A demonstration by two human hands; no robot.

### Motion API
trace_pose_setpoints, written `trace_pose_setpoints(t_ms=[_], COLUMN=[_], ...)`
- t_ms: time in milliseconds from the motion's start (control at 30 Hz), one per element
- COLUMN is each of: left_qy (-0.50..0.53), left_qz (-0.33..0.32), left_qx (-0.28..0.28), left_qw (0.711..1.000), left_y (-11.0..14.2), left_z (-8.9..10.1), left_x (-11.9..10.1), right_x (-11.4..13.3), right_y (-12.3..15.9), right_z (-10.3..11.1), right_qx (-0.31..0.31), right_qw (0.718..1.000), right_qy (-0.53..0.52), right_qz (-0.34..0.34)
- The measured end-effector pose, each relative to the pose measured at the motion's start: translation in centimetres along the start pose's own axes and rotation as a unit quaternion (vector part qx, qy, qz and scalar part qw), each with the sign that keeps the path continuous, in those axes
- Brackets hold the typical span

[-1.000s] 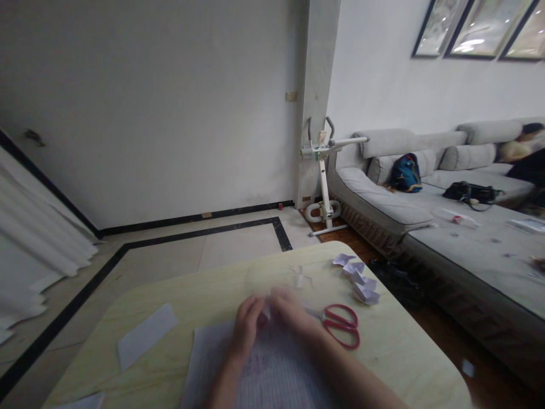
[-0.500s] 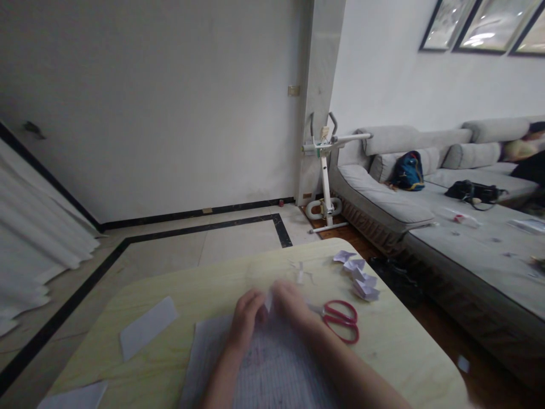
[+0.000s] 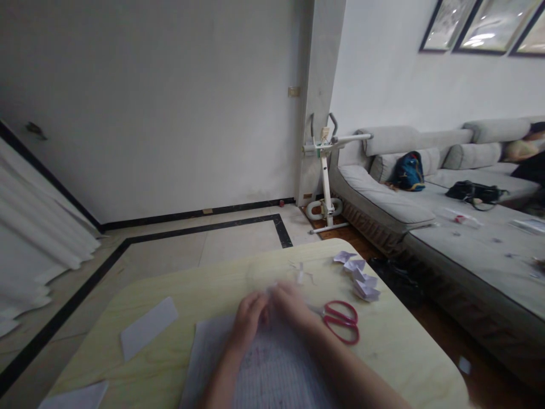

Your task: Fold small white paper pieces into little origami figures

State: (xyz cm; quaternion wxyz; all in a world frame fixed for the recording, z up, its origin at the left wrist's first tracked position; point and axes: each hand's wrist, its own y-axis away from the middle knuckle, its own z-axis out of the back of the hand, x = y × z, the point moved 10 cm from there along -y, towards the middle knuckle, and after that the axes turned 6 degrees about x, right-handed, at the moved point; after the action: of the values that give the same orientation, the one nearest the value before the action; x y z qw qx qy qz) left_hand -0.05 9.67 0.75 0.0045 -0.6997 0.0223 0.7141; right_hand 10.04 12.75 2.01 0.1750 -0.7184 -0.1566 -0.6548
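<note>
Close together over a lined sheet [image 3: 272,369], my left hand [image 3: 251,312] and my right hand [image 3: 293,307] pinch a small white piece of paper [image 3: 269,292], mostly hidden by the fingers. The fingers of my right hand are smeared by motion. Red-handled scissors [image 3: 343,322] lie just right of my right wrist, their blades partly behind the hand. Several small folded paper pieces [image 3: 360,275] stand in a row near the table's right edge. Thin paper scraps [image 3: 300,275] lie beyond my right hand.
A white paper rectangle [image 3: 149,328] lies on the wooden table [image 3: 204,289] at left, with another paper [image 3: 74,396] at the near left corner. Beyond the table stand an exercise machine [image 3: 326,176] and a grey sofa [image 3: 383,204] holding a backpack [image 3: 409,171] and a black bag [image 3: 474,192].
The fingers have shifted slightly around the small paper, and less of it shows between them now. The scissors and the folded pieces have stayed in place.
</note>
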Motion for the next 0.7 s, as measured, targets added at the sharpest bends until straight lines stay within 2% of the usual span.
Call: trace_pose_setpoints(t_ms=[233, 700], left_qy=[-0.005, -0.024], left_qz=[-0.008, -0.02], left_qx=[0.012, 0.013], left_qw=[1.0, 0.999], left_y=[0.23, 0.14], left_z=[-0.3, -0.33], left_x=[-0.56, -0.3], right_x=[-0.17, -0.35], right_y=[-0.16, -0.06], right_z=[0.44, 0.86], right_qx=[-0.01, -0.042], right_qw=[1.0, 0.999], right_qy=[-0.002, 0.006], right_qz=[-0.002, -0.015])
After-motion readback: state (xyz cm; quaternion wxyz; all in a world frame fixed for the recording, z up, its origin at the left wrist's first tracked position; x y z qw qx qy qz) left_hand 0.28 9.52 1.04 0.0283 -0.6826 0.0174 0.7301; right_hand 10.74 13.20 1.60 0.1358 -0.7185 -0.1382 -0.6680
